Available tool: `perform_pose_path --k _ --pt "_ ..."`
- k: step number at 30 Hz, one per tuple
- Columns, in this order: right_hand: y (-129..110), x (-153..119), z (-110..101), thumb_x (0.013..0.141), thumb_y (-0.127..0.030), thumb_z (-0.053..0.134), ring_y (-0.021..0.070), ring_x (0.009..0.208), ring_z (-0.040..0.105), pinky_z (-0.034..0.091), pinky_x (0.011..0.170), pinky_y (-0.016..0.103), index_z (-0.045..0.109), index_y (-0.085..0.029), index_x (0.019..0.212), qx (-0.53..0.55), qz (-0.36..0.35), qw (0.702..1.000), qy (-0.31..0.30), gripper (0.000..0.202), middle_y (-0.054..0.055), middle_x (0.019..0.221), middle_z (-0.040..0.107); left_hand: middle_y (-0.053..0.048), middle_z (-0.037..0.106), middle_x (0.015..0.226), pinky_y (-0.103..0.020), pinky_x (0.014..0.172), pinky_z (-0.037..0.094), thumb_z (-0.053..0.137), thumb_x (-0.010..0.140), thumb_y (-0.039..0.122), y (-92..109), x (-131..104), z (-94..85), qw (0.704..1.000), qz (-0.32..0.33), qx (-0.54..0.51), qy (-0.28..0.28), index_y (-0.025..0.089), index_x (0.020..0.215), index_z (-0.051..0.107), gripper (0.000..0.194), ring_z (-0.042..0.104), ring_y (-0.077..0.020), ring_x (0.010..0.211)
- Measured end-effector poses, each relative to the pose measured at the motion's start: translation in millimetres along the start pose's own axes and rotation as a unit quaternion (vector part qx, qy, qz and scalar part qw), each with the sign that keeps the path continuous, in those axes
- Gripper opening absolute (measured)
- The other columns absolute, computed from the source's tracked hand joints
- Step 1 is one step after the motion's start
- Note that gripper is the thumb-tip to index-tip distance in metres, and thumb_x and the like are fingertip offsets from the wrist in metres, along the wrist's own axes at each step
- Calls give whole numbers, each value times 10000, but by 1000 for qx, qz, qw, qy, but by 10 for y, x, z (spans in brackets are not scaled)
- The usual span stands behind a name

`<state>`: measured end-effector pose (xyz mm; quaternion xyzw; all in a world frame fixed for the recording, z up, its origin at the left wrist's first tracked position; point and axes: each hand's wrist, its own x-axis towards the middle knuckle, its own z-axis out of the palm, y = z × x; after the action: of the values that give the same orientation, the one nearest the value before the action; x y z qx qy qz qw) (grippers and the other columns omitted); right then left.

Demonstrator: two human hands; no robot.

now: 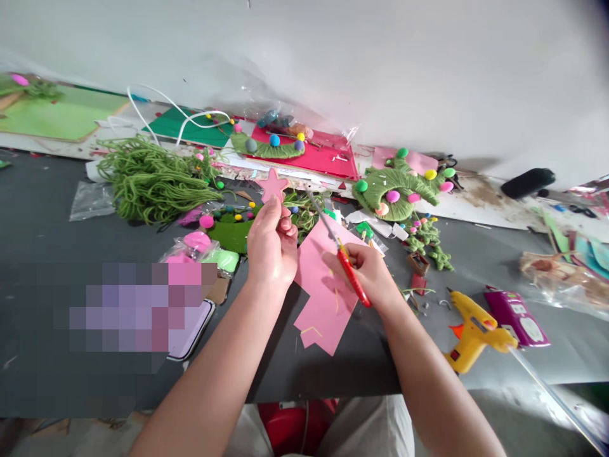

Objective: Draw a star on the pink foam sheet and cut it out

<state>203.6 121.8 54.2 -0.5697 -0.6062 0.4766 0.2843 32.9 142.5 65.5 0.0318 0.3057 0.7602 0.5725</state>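
Observation:
A small pink star point(273, 185) stands upright between the fingertips of my left hand point(273, 244). In my right hand point(368, 273) are red-handled scissors point(353, 277), their blades pointing up and away toward the star but apart from it. Beneath the scissors a pink sheet point(316, 260) with cut-out edges lies on the dark table point(280, 355). A thin yellowish strip point(311, 331) rests on the sheet's near end.
Green yarn point(152, 181) and pink pompoms in plastic lie to the left. Yarn-wrapped shapes with pompoms point(399, 190) sit at the back. On the right are a yellow glue gun point(469, 327) and a purple pack point(516, 317).

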Motion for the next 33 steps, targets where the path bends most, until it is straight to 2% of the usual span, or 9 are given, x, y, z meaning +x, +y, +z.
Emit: perform_pose_path --k 3,5,8,11,16,20,28,33 --pt "-20 14 -19 787 -510 868 102 517 451 359 487 251 478 -221 711 141 -18 990 11 491 -48 593 537 55 573 666 -137 480 366 928 791 304 -60 -42 6 998 23 47 -18 168 756 712 257 445 -17 524" --pt "-39 21 -9 774 -497 882 120 589 540 406 511 257 490 -228 777 222 -57 973 35 475 5 754 687 45 561 651 -164 494 372 923 790 342 -153 -98 4 993 38 103 -42 170 718 717 277 438 -34 528" --pt "-59 36 6 762 -464 889 108 610 545 418 511 268 466 -243 822 294 -75 949 87 481 42 992 767 33 559 643 -198 523 382 895 813 380 -319 -192 -23 978 52 184 -82 183 729 751 257 443 -58 543" --pt "-49 64 -13 773 -414 872 75 542 486 382 479 273 448 -245 810 333 -78 931 127 458 24 1022 762 19 591 663 -215 548 397 867 847 386 -448 -269 -59 961 72 243 -111 206 785 794 203 474 -80 582" --pt "-7 92 -45 732 -365 923 64 539 499 394 466 249 454 -238 817 377 -63 911 157 493 -23 868 691 12 583 664 -226 546 403 818 901 391 -539 -352 -75 937 80 308 -143 219 791 799 205 479 -95 598" --pt "-9 77 -6 731 -382 928 63 524 455 392 477 248 430 -243 826 353 -70 921 149 526 -56 773 621 10 592 676 -230 558 404 788 930 381 -567 -372 -85 929 83 325 -157 218 819 804 198 483 -96 607" --pt "-11 54 -15 787 -354 894 73 552 476 409 514 259 446 -245 842 336 -107 926 136 464 -44 819 632 11 613 685 -232 565 405 811 905 369 -563 -346 -95 933 86 315 -151 213 814 817 181 483 -87 584" --pt "4 35 -15 759 -368 924 91 604 527 426 539 262 464 -251 894 292 -117 941 124 493 -49 808 608 14 599 650 -236 587 418 827 889 391 -567 -334 -108 936 89 307 -144 214 807 819 196 487 -94 586"
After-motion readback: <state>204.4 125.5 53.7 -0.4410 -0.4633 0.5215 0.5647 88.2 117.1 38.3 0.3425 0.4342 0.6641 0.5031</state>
